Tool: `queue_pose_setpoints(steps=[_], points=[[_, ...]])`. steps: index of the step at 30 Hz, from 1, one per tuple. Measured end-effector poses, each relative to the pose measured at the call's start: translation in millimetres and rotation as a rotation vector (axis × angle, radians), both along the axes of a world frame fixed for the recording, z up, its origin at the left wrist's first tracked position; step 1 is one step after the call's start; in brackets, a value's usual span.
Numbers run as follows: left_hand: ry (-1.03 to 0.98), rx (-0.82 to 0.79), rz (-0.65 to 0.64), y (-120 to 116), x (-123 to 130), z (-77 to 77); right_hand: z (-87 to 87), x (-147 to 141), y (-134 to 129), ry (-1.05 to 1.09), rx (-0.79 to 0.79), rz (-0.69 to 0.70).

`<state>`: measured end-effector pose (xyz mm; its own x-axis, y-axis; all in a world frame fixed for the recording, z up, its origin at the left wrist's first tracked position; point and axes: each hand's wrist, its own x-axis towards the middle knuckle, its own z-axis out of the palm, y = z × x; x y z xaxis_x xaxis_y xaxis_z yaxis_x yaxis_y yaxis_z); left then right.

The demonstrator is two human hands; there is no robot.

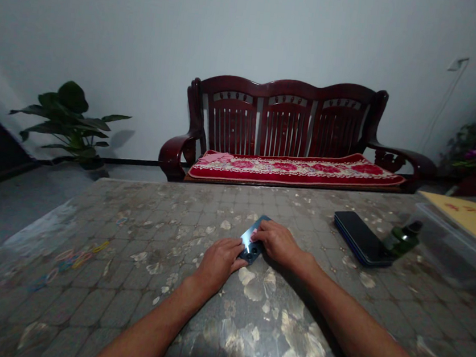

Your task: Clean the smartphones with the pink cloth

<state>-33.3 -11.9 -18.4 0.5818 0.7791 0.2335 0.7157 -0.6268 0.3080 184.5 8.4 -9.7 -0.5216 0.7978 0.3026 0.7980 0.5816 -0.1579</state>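
A shiny blue phone [249, 238] lies at a slant on the patterned tabletop [199, 220], its back with round camera lenses facing up. My left hand [220, 259] grips the phone's lower left edge between thumb and fingers. Over the phone's right side, my right hand [277, 241] has its fingers pressed together on a small pink piece [254, 235], which touches the phone's back. The hand hides most of this piece.
Stacked dark phones [360, 236] and a green bottle [403, 238] are on the right, beside a clear plastic box [449, 248] with yellow paper [469, 219]. Colourful bands [78, 258] lie at left. Beyond the table is a wooden bench [285, 121].
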Motion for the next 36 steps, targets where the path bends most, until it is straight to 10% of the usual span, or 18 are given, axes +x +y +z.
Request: queue_pose_setpoints(steps=[16, 24, 30, 36], points=[[0.047, 0.01, -0.008, -1, 0, 2.1, -0.2, -12, 1, -0.07, 0.015, -0.003], [0.064, 0.013, 0.006, -1, -1, -0.8, -0.3, 1, 19, -0.073, -0.004, -0.271], [0.057, 0.029, -0.025, 1, -2, -4.5, -3.1, -6, 14, 0.009, -0.023, -0.086], [0.057, 0.076, -0.04, 2, -4, -8.4, -2.5, 1, 25, -0.043, -0.044, -0.285]])
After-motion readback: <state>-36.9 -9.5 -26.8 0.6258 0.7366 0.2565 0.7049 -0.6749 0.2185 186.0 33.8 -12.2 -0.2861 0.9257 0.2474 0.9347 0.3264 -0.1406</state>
